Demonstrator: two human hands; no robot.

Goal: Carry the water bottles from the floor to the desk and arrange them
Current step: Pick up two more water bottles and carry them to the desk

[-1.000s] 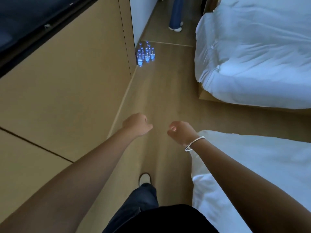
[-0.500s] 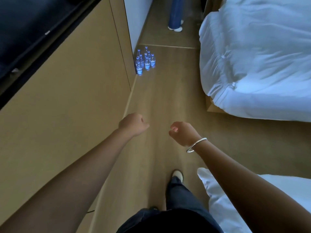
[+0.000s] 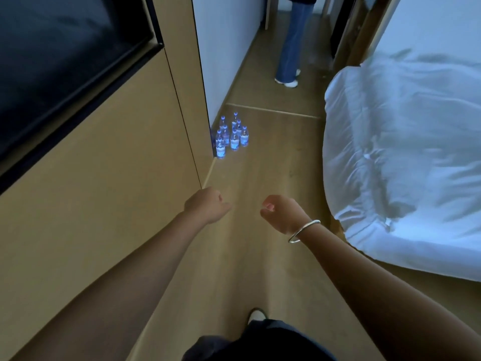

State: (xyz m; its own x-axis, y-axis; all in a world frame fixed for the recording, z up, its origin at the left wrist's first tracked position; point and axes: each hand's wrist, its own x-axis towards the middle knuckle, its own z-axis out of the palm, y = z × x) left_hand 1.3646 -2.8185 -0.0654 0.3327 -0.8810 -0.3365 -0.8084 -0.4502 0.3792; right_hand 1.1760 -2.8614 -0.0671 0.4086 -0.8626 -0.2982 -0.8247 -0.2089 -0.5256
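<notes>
Bed (image 3: pixel 406 157): white rumpled duvet, on the right.
Wall panel (image 3: pixel 99 194): tan, on the left beside the wooden floor (image 3: pixel 273 165).
Bystander's legs (image 3: pixel 290 48): blue jeans, far down the hallway.
Water bottles (image 3: pixel 231 136): clustered upright on the floor at the panel's corner, well ahead of both hands.
Left hand (image 3: pixel 205 204): fingers loosely curled, holding nothing.
Right hand (image 3: pixel 279 211): fingers loosely curled, holding nothing, silver bangle (image 3: pixel 303 230) at the wrist.

Blue-labelled clear water bottles (image 3: pixel 232 136), tan floor (image 3: pixel 273 162), white bedding (image 3: pixel 403 152), silver bracelet (image 3: pixel 303 230)
</notes>
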